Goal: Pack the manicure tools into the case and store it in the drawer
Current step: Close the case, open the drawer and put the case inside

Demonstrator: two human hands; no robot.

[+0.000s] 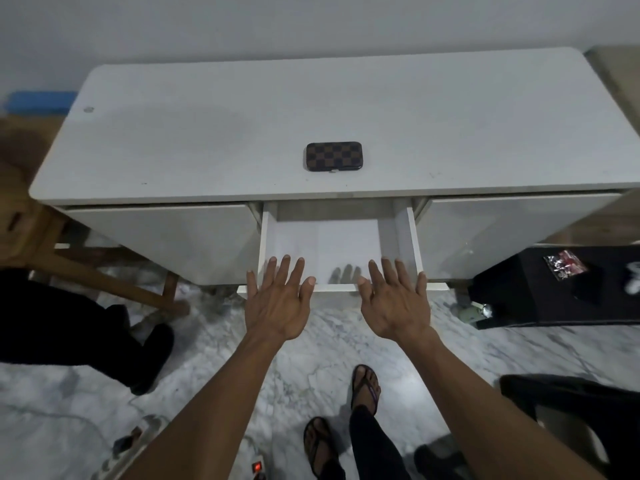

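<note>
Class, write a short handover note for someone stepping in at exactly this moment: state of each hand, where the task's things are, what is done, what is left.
Left hand: open, empty, fingers spread over the drawer's front edge.
Right hand: open, empty, likewise at the front edge.
Case: closed, lying flat on the desk top, near its front edge, above the drawer.
Drawer: middle one, pulled out, nothing visible inside.
Done: no loose tools in sight, case shut, drawer open.
Left: lift the case, lay it in the drawer, push the drawer closed.
</note>
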